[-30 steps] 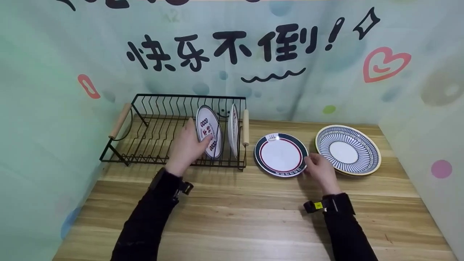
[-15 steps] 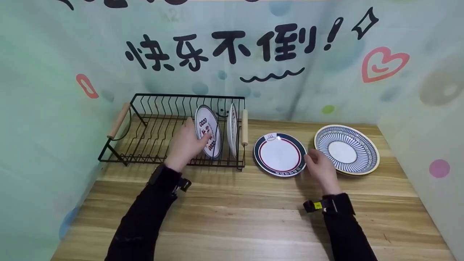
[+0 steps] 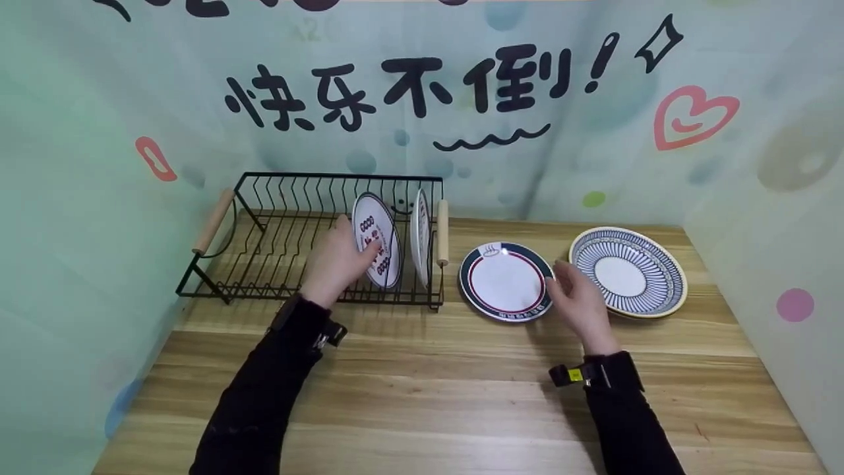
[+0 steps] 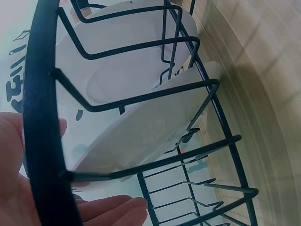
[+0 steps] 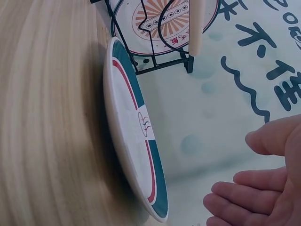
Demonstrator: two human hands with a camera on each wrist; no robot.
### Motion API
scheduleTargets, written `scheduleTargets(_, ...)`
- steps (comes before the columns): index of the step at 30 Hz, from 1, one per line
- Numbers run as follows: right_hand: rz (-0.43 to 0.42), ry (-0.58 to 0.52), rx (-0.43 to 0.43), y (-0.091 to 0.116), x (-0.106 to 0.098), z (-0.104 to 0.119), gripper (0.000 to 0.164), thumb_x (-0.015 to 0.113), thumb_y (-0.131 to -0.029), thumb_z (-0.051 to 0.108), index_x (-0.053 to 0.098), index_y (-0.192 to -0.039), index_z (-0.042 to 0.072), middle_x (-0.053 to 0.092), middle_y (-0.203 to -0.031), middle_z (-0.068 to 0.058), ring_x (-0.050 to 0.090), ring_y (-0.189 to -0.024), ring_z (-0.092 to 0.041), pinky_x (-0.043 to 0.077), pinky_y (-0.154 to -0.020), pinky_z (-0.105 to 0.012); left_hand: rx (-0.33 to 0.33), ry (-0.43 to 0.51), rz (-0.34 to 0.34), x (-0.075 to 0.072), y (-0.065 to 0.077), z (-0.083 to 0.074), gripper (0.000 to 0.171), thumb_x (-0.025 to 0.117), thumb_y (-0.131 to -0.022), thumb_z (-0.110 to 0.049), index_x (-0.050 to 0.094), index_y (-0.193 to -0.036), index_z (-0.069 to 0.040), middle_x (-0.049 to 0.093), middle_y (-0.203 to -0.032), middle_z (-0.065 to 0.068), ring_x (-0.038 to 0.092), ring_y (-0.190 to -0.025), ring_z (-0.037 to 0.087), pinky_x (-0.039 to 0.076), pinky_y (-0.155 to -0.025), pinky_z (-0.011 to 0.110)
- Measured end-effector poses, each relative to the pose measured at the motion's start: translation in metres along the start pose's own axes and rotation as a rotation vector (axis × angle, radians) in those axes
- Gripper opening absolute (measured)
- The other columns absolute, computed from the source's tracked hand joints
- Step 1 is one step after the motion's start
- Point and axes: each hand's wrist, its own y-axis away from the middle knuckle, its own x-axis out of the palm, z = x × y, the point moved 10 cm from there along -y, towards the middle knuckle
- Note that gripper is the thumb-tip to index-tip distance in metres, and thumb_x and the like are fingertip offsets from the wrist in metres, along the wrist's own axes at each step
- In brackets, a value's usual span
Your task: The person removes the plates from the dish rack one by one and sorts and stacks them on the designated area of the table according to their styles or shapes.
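Observation:
In the head view my left hand [image 3: 336,257] is at a white plate [image 3: 377,244] with red and dark print, tilted in a black wire dish rack [image 3: 290,290]. Its thumb lies over the plate's face; the left wrist view shows straight fingers [image 4: 117,209] below the plate's rim and a gap by the thumb. Another plate [image 3: 421,237] stands near the rack's right end. Beside a round plate with a dark green rim [image 3: 508,280], flat on the table, my right hand [image 3: 579,303] has thumb and fingers spread, holding nothing; in the right wrist view it is apart from that plate.
A blue-and-white patterned dish [image 3: 623,277] sits behind and right of the right hand. Wooden handles [image 3: 443,231] cap both rack ends. A printed curtain [image 3: 409,152] closes the back of the wooden table [image 3: 448,409].
The right hand's thumb and fingers have parted and shifted slightly up and left over the green-rimmed plate's edge. The left hand and the racked plates look unchanged.

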Motion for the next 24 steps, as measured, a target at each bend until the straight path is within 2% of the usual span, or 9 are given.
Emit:
scheduleTargets(5, -0.016, 0.007, -0.057, -0.001, -0.001, 0.007, 0.046, 0.065, -0.094, 0.009, 0.052, -0.131, -0.014, 0.058, -0.127, -0.031, 0.055, -0.119, -0.043, 0.041, -0.106, -0.048, -0.011, 0.01, 0.01, 0.003, -0.003, 0.002, 0.073, 0.063, -0.094, -0.041, 0.04, -0.134, 0.015, 0.059, -0.081, 0.013, 0.058, -0.06, 0.025, 0.05, -0.046, 0.033)
scheduleTargets(13, -0.034, -0.006, -0.096, 0.001, -0.003, 0.014, 0.049, 0.067, -0.093, 0.009, 0.051, -0.133, -0.013, 0.058, -0.13, -0.029, 0.055, -0.12, -0.042, 0.041, -0.106, -0.047, -0.014, 0.009, 0.02, 0.006, -0.005, 0.001, 0.065, 0.061, -0.096, -0.037, 0.042, -0.13, 0.016, 0.057, -0.073, 0.009, 0.053, -0.052, 0.02, 0.046, -0.041, 0.031)
scheduleTargets(24, -0.056, 0.044, -0.166, 0.003, -0.003, 0.026, 0.054, 0.071, -0.089, 0.01, 0.051, -0.134, -0.013, 0.057, -0.13, -0.029, 0.053, -0.121, -0.042, 0.038, -0.107, -0.049, -0.007, -0.011, 0.01, 0.008, -0.007, 0.003, 0.051, 0.061, -0.096, -0.03, 0.049, -0.117, 0.015, 0.059, -0.077, 0.012, 0.054, -0.058, 0.023, 0.048, -0.048, 0.035)
